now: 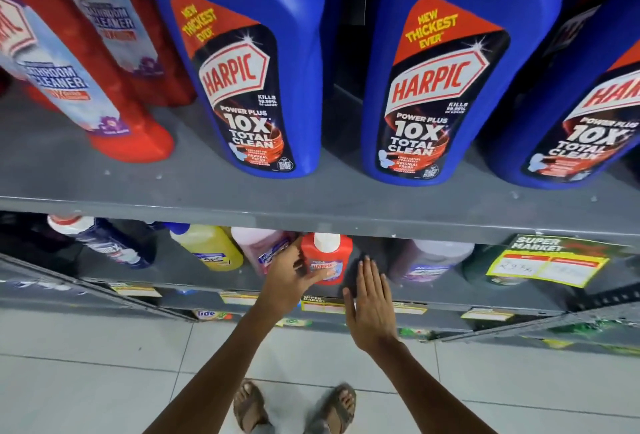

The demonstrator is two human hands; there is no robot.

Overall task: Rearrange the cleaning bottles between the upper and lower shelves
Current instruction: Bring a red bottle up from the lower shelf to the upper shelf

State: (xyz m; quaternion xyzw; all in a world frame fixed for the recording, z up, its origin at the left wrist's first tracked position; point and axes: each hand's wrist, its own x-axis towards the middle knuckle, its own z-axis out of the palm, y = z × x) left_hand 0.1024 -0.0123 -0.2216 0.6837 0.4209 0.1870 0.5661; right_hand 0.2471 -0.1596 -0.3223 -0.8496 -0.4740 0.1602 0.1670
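Nearest, at 6 o'clock: two sandalled feet [294,406] on the tiled floor [104,381], both forearms reaching up toward the shelving. Left hand [294,277] at frame centre, fingers curled against the front and left side of a small red Harpic bottle [325,257] with a white cap; contact seems made, but a full closed grip is not confirmed, partly from blur. Right hand [369,298] just beside it toward 3 o'clock, flat and spread, fingers apart, holding nothing, hovering over a bare patch of the lower shelf [367,253]. That shelf also carries a yellow bottle [211,246], a pink one [263,246] and a purple one [429,257], all part-hidden under the shelf above. Further, toward 12 o'clock, the upper shelf [311,205] holds three large blue Harpic bottles [433,87], standing upright, with red bathroom-cleaner bottles [114,94] at 10 o'clock. Judgement: task is in progress; the small red bottle sits on the lower shelf, either just placed or about to be lifted. Remaining moves cannot be counted from this view.
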